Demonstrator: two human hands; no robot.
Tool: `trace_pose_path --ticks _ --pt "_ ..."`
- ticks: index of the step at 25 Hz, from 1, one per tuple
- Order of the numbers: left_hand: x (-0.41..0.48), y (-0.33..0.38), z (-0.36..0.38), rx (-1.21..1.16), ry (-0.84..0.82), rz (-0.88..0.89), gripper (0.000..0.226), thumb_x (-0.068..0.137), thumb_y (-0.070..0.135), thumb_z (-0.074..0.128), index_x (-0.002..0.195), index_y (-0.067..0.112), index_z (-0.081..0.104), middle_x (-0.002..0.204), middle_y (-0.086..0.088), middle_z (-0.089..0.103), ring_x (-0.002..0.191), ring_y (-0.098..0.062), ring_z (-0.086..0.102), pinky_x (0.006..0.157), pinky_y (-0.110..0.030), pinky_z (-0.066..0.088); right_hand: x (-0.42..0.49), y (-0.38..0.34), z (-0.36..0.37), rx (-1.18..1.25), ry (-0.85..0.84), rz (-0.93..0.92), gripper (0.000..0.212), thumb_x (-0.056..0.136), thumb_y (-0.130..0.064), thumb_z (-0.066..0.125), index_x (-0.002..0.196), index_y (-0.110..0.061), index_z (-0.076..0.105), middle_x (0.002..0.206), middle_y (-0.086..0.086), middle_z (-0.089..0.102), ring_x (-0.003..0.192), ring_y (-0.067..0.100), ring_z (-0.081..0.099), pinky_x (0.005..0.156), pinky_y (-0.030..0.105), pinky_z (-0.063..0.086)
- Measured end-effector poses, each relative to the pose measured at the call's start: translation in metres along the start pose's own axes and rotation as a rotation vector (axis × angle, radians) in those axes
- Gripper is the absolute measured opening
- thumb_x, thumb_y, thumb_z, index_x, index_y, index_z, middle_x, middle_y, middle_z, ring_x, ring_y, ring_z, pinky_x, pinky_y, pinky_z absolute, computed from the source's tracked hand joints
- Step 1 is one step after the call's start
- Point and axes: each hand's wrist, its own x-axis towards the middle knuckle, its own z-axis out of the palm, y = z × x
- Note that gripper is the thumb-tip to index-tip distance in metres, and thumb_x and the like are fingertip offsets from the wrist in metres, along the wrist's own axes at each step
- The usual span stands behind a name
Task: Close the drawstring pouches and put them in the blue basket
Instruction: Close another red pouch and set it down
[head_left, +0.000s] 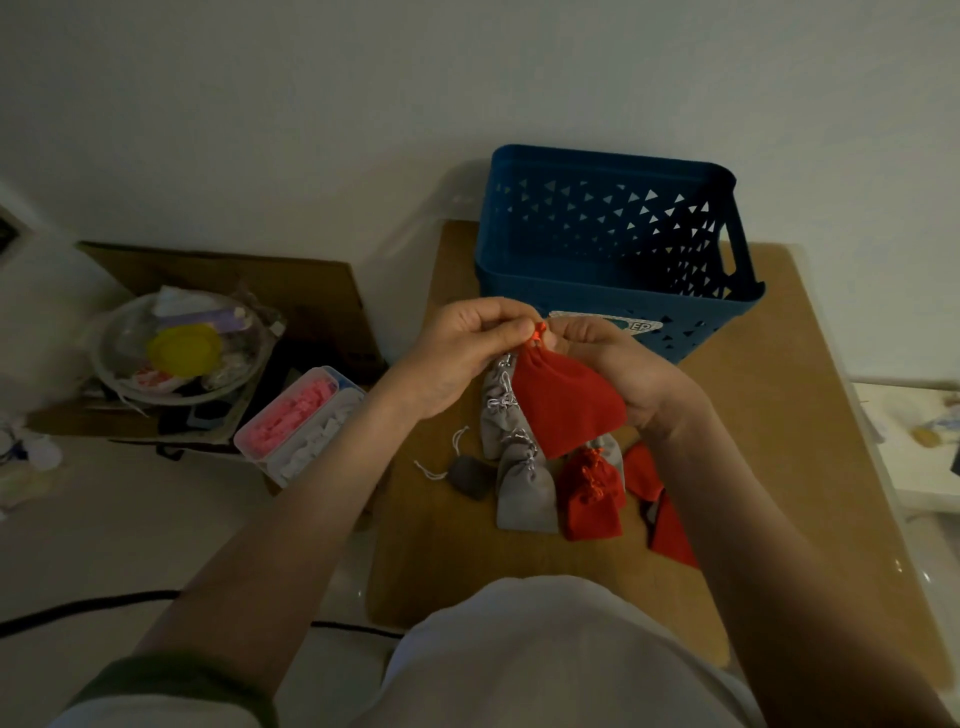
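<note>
Clear plastic shows far out at nine o'clock: a round bowl (182, 348) holding a yellow lid, and at its four o'clock a lidless box (301, 415) of pink and white pieces. Next comes the left hand (457, 353), fingers curled and pinching the cord at the neck of a red pouch (566, 400). Below that hand, at six o'clock, a dark grey pouch (470, 475) lies on the wooden table (779, 395) with its strings loose, just beside a heap of light grey pouches (524, 493). The red pouch hangs above this heap, its neck gathered. The right hand (623, 374) grips the same neck from three o'clock, fingertips meeting the left's. Smaller red pouches (592, 493) lie at its six o'clock. At twelve o'clock of both hands stands the blue basket (623, 285), its visible interior showing no pouches.
</note>
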Motion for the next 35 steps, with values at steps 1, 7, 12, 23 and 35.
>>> trace_pose_path --ticks 1,7,12,23,35 --pt "-0.001 0.001 -0.001 0.019 -0.013 0.0 0.011 0.087 0.006 0.054 0.093 0.007 0.064 0.079 0.005 0.07 0.079 -0.005 0.065 0.074 -0.017 0.05 0.001 0.001 0.0 -0.002 -0.009 0.005 0.044 0.072 -0.041 0.078 0.091 -0.004 0.061 0.079 0.006 0.057 0.066 0.01 0.055 0.062 0.021 0.048" --pt "-0.004 0.007 -0.002 0.174 -0.036 0.029 0.013 0.086 0.006 0.055 0.083 0.011 0.067 0.074 0.01 0.071 0.078 0.0 0.065 0.074 -0.013 0.047 0.007 0.007 0.007 0.0 0.079 0.045 0.063 0.059 -0.045 0.086 0.094 -0.001 0.056 0.079 0.009 0.054 0.067 0.012 0.053 0.064 0.021 0.047" --pt "-0.002 0.011 -0.008 0.424 -0.008 0.028 0.012 0.088 0.009 0.062 0.088 0.02 0.068 0.082 0.01 0.068 0.083 -0.002 0.062 0.077 -0.017 0.048 0.001 -0.003 0.008 -0.181 0.152 0.022 0.017 0.097 -0.01 0.045 0.085 -0.005 0.057 0.076 0.006 0.055 0.071 0.013 0.051 0.072 0.025 0.042" --pt "0.003 0.016 -0.009 0.507 -0.008 0.052 0.014 0.087 0.007 0.064 0.089 0.02 0.058 0.079 0.009 0.06 0.077 -0.001 0.058 0.074 -0.017 0.048 0.004 -0.004 -0.002 -0.246 0.149 0.025 0.02 0.096 -0.02 0.047 0.092 -0.003 0.057 0.077 0.006 0.053 0.073 0.014 0.049 0.077 0.028 0.04" --pt "0.005 0.007 -0.012 0.354 -0.04 -0.038 0.012 0.09 0.002 0.057 0.092 0.009 0.067 0.08 0.011 0.07 0.083 0.002 0.064 0.077 -0.013 0.047 0.007 0.0 0.008 -0.113 0.175 0.092 0.014 0.09 -0.011 0.05 0.091 0.0 0.059 0.079 0.009 0.057 0.07 0.014 0.054 0.07 0.023 0.046"
